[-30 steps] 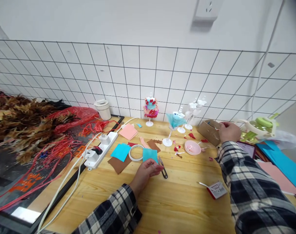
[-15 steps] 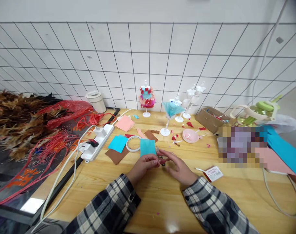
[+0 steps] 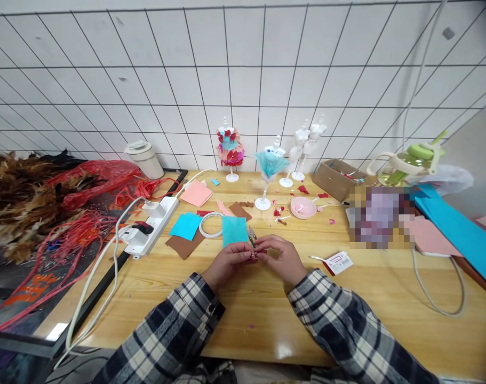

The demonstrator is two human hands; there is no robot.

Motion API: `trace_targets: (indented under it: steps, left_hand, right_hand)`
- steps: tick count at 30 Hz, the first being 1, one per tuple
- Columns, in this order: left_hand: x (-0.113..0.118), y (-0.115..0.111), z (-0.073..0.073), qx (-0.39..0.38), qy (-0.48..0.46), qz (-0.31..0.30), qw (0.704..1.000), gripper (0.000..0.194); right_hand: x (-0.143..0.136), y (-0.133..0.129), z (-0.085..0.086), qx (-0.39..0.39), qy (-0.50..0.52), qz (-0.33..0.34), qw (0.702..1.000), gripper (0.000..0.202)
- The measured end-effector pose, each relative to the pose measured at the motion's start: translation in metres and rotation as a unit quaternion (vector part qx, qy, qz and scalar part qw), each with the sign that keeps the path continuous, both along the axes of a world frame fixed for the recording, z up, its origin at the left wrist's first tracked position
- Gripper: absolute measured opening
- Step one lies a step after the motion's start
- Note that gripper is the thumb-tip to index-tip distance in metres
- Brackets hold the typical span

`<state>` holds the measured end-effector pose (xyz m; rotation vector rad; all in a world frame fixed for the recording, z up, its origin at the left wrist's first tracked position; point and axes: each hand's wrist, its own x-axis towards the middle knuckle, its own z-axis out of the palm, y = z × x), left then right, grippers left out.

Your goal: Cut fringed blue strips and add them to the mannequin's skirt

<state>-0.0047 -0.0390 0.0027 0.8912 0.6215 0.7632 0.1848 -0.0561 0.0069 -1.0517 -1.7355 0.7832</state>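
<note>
My left hand [image 3: 231, 262] and my right hand [image 3: 281, 258] meet fingertip to fingertip low over the wooden table. Each is closed in a pinch on something small and reddish, too small to make out. Just beyond the fingertips shows a small metal tool [image 3: 252, 236], its lower part hidden by the hands. A teal square sheet [image 3: 234, 230] lies behind my left hand, beside a roll of white tape [image 3: 205, 230]. Farther back stands a small dress form with a teal skirt [image 3: 271, 164], and left of it one in a red, teal and pink dress [image 3: 230, 148].
A white power strip [image 3: 152, 226] with cables lies at the left. Blue [image 3: 185, 226], brown [image 3: 182, 245] and pink sheets [image 3: 197, 193] are near it. At the right are a pink dish [image 3: 303, 208], a cardboard box [image 3: 334, 181], a tag [image 3: 339, 263] and a green-lidded jug [image 3: 400, 166].
The view has shifted, so the table items appear farther left and higher. My right hand's fingers have closed in against my left fingertips, and the metal tool now shows beyond them.
</note>
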Motion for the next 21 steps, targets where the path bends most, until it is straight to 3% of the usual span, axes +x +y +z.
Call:
trace_targets:
  steps: [3,5,9,12,14,18,21]
  left_hand:
    - [-0.002,0.001,0.001,0.072,0.076,0.004,0.994,0.027]
    - [-0.003,0.001,0.004,0.181,0.200,0.009,0.963,0.029]
    - [0.000,-0.006,0.013,0.383,0.420,-0.006,0.823,0.035]
    - [0.003,-0.011,0.016,0.434,0.502,0.010,0.748,0.038]
    - [0.002,-0.010,0.016,0.421,0.514,0.033,0.746,0.038]
    - [-0.004,-0.005,0.014,0.371,0.481,0.082,0.790,0.039]
    - [-0.001,-0.005,0.014,0.382,0.441,0.112,0.804,0.033]
  right_hand:
    - [0.006,0.000,0.006,0.036,-0.087,0.001,0.996,0.004]
    - [0.010,0.000,0.012,0.068,-0.203,0.009,0.977,0.005]
    - [0.009,-0.005,0.024,0.099,-0.419,0.031,0.902,0.009]
    - [0.007,-0.008,0.026,0.091,-0.479,0.026,0.873,0.011]
    - [0.011,-0.007,0.024,0.070,-0.472,0.028,0.879,0.008]
    - [0.031,-0.004,0.017,0.031,-0.418,0.008,0.908,0.010]
    - [0.044,-0.001,0.015,-0.003,-0.382,-0.033,0.924,0.007]
